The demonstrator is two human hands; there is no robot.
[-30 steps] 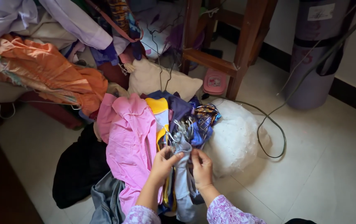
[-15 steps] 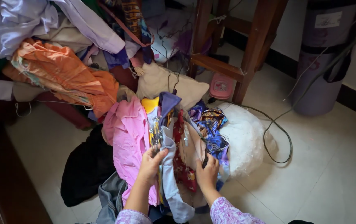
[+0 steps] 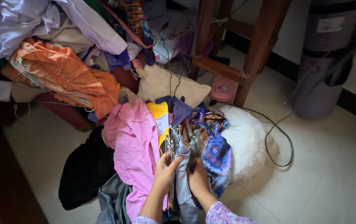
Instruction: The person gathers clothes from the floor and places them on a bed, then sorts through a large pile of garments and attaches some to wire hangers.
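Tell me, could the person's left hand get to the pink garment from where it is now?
Probably yes. The left hand rests on the hanger bundle right beside the pink garment, which lies uncovered on top of the pile, with nothing between them.

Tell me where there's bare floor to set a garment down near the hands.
Bare tile lies right of the white bundle beyond the black cable, and left of the black garment. Around both hands, the pink garment and clothes crowd it.

A home, likely a bedroom or laundry corner: heaps of mixed clothes (image 3: 62,74) spill over a pale tiled floor (image 3: 331,178), beside a cream pillow (image 3: 165,85), a wooden stool frame (image 3: 244,54) and a loose black cable (image 3: 281,137)
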